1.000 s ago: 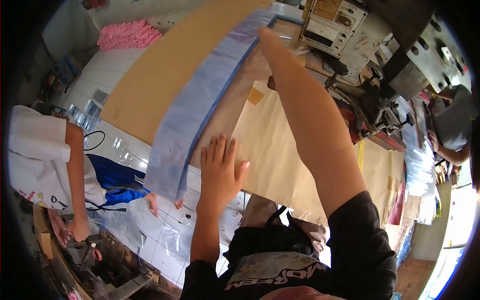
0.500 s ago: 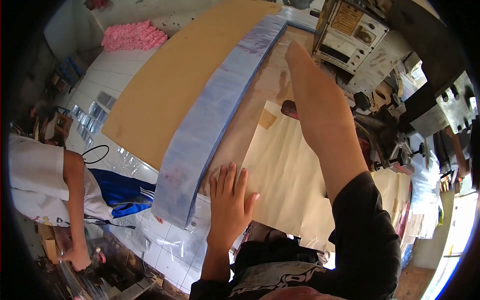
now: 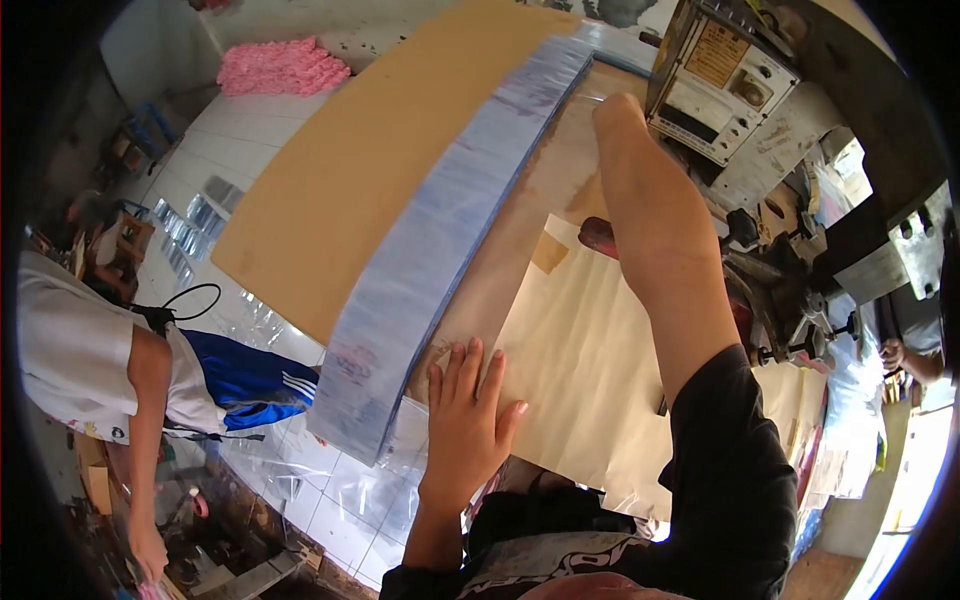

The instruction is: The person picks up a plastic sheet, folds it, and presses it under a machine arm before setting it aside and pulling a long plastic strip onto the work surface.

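Observation:
My left hand [image 3: 468,430] lies flat with its fingers spread, on the near edge of a brown board [image 3: 482,290] and a cream paper sheet [image 3: 580,360]. My right arm stretches far forward over that sheet. At its end my right hand [image 3: 618,110] looks closed, low over the far part of the brown board. A thin pale tip shows at its left side, but what it holds is too small to make out. A long bluish plastic-covered stack [image 3: 440,220] runs along the board's left side. A dark red rounded piece [image 3: 598,236] shows beside my forearm.
A large tan sheet [image 3: 330,180] lies left of the stack. A control box with knobs [image 3: 720,85] and a metal machine [image 3: 775,280] stand at the right. Another person in a white shirt [image 3: 80,350] bends at the left. Pink bundled material [image 3: 280,68] lies behind.
The whole view has shifted slightly. My left hand stays flat and my right hand remains at the far end. The other person's hand at the left has moved lower.

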Action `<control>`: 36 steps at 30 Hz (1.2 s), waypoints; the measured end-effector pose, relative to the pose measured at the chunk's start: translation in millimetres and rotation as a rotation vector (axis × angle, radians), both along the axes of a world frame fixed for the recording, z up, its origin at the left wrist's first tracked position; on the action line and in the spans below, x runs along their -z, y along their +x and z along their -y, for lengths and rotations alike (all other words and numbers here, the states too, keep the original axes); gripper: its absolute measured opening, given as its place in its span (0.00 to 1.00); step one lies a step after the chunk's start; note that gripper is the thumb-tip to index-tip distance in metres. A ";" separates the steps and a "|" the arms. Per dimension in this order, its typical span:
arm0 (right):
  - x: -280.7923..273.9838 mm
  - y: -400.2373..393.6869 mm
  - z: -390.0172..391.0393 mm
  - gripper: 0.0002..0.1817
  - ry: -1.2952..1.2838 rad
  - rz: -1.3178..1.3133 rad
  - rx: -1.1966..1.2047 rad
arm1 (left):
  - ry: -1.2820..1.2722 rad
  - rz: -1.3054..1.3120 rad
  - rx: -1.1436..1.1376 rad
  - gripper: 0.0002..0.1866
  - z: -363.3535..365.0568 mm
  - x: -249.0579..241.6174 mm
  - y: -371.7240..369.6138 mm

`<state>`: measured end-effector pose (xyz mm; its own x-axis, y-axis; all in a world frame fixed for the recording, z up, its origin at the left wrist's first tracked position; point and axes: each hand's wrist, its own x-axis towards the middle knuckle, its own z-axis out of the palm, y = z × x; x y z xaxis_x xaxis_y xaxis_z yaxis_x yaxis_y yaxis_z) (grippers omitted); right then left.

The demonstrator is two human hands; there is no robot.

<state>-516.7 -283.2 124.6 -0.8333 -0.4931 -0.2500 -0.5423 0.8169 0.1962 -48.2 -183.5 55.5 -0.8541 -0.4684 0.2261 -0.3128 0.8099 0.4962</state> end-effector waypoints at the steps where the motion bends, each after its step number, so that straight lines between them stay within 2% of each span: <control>1: -18.0 21.4 -6.8 0.21 0.218 -0.187 -0.230 | 0.002 0.002 -0.002 0.30 -0.4 0.7 0.2; 2: -17.2 18.6 -2.3 0.21 0.217 -0.188 -0.233 | 0.004 0.005 -0.001 0.30 -0.7 1.5 0.4; 7: 7.0 -18.8 32.2 0.28 -1.942 0.651 0.562 | -0.025 -0.009 0.008 0.29 -0.7 3.7 1.4; 8: 6.9 -14.9 29.6 0.28 -1.942 0.650 0.565 | -0.036 -0.017 0.005 0.29 -1.2 3.6 0.8; 10: 1.3 0.8 27.6 0.36 -1.913 0.909 0.583 | -0.038 -0.030 0.009 0.29 -1.5 6.2 0.3; 14: -5.0 28.8 30.8 0.35 -1.739 0.871 0.404 | -0.084 -0.053 0.011 0.28 -2.8 7.5 2.3; 16: 1.9 25.4 37.3 0.33 -1.443 0.558 0.119 | -0.103 -0.044 0.001 0.28 -1.9 9.4 1.9; 17: 4.6 32.9 34.3 0.33 -1.432 0.568 0.116 | -0.121 -0.063 0.004 0.28 -2.4 11.1 1.8; 19: -14.2 69.9 15.3 0.30 -1.241 0.519 -0.243 | -0.135 -0.077 -0.004 0.29 -0.8 12.3 0.3; 20: -15.1 87.7 6.0 0.30 -1.235 0.533 -0.244 | -0.129 -0.098 0.016 0.29 0.2 12.7 0.6; 22: -25.5 126.8 -13.9 0.25 -1.271 0.491 -0.476 | -0.131 -0.120 0.030 0.29 0.0 10.3 4.1; 23: -36.2 151.7 -28.7 0.25 -1.273 0.495 -0.480 | -0.199 -0.146 0.023 0.28 -1.6 8.0 6.3; 25: -57.2 206.5 -62.5 0.21 -0.912 0.193 -0.774 | -0.270 -0.176 0.016 0.28 -7.9 3.8 13.3; 27: -61.1 245.6 -91.7 0.24 -0.703 0.051 -0.897 | -0.222 -0.247 -0.018 0.26 -14.4 0.4 24.0; 28: -58.7 263.9 -103.4 0.24 -0.702 0.040 -0.890 | -0.223 -0.255 -0.008 0.26 -15.1 3.3 25.4; 30: -55.9 289.6 -118.6 0.24 -0.610 0.275 -0.613 | -0.174 -0.242 -0.015 0.25 -15.7 12.6 27.3; 34: -30.1 251.7 -96.6 0.21 -0.535 0.082 -0.667 | -0.204 -0.223 -0.014 0.25 -17.4 13.8 29.6; 36: -19.6 212.7 -73.9 0.23 -0.544 -0.014 -0.546 | -0.206 -0.184 -0.024 0.25 -17.8 12.2 30.4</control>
